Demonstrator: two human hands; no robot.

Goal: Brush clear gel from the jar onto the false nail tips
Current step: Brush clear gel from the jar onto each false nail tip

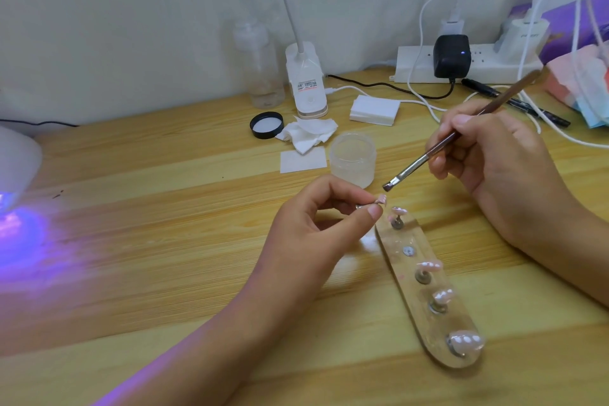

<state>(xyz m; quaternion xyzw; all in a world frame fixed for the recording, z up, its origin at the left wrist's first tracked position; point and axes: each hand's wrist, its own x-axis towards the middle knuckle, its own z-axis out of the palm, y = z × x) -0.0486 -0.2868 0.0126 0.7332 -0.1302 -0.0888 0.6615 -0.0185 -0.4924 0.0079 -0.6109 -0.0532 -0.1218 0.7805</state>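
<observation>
My left hand [318,224] pinches a small pink false nail tip [480,198] between thumb and forefinger, just above the far end of a clear oblong holder [415,287]. Several more pink tips stand on metal pegs along the holder, and one peg [408,251] is bare. My right hand [494,158] grips a brown-handled flat brush [428,155], its bristles hanging a little above and right of the pinched tip. The open frosted gel jar [352,160] stands just behind the two hands.
The jar's black lid [266,124], crumpled wipes [308,133] and a pad stack [375,110] lie behind the jar. A UV lamp [16,168] glows purple at the left. A clip lamp [305,82], clear bottle [260,66], power strip [461,64] and cables line the wall.
</observation>
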